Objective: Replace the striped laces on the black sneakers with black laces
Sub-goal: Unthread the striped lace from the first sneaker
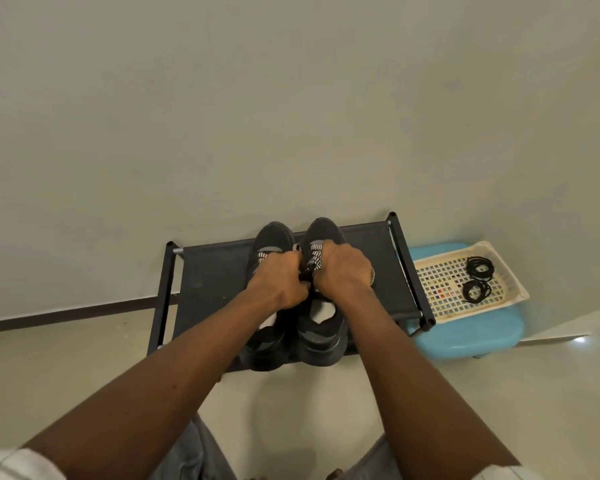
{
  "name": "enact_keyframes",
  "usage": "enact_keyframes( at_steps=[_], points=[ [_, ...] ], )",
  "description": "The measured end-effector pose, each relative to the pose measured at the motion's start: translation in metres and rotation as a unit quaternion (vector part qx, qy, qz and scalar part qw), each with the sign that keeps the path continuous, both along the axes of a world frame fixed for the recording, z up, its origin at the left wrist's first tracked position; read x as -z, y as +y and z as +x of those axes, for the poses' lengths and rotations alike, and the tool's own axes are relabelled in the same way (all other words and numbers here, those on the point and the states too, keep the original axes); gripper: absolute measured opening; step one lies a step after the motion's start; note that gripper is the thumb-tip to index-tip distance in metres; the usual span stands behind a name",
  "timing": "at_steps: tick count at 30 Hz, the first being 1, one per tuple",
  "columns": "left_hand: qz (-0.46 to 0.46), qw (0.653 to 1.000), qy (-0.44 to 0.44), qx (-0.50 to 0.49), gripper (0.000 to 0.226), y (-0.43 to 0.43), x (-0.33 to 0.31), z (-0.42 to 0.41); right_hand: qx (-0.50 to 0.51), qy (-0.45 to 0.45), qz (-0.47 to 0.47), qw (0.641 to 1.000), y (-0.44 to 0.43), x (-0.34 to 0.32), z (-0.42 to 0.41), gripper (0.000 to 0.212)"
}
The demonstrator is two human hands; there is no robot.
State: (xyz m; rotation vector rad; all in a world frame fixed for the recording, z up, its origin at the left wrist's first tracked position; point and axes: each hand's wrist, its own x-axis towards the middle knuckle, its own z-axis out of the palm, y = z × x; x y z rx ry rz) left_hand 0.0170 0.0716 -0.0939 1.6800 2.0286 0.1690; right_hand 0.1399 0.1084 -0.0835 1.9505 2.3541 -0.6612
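Two black sneakers stand side by side, toes toward the wall, on a low black rack (215, 271). The right sneaker (323, 327) carries black-and-white striped laces (315, 254); the left sneaker (272, 237) shows a strip of the same lace near its toe. My left hand (279, 282) and my right hand (343, 271) meet over the right sneaker's tongue, fingers curled round the striped lace there. The knot itself is hidden under my fingers. Two coils of black laces (477, 278) lie in a basket at the right.
The cream plastic basket (440, 299) sits on a light blue stool (465, 341) just right of the rack. A pale wall rises right behind the rack. Pale floor lies in front, with my knees at the bottom edge.
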Motion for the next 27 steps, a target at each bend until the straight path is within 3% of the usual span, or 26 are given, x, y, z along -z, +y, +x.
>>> enact_keyframes(
  at_steps=[6,11,15,20,24,27],
  points=[
    [-0.012,0.999,0.031,0.009,0.026,0.0,-0.006,0.003,-0.041,-0.028,0.014,0.999,0.0,-0.004,-0.004,0.024],
    [-0.013,0.999,0.028,0.008,0.012,0.001,-0.007,0.002,-0.075,-0.026,0.012,0.997,0.003,-0.005,-0.006,0.025],
    [0.006,1.0,-0.006,-0.018,0.022,-0.007,0.002,-0.001,-0.076,-0.019,0.025,0.997,0.004,0.0,-0.001,0.029],
    [0.07,0.995,-0.055,-0.042,0.019,-0.016,0.014,-0.009,-0.063,-0.003,0.049,0.997,0.003,0.004,0.001,0.019],
    [0.065,0.985,-0.141,-0.076,0.016,-0.021,0.021,-0.019,-0.054,0.03,0.047,0.997,0.004,-0.001,0.005,0.025],
    [0.064,0.983,-0.153,-0.079,0.016,-0.017,0.024,-0.022,-0.081,0.01,0.036,0.996,0.002,0.0,0.003,0.023]
  ],
)
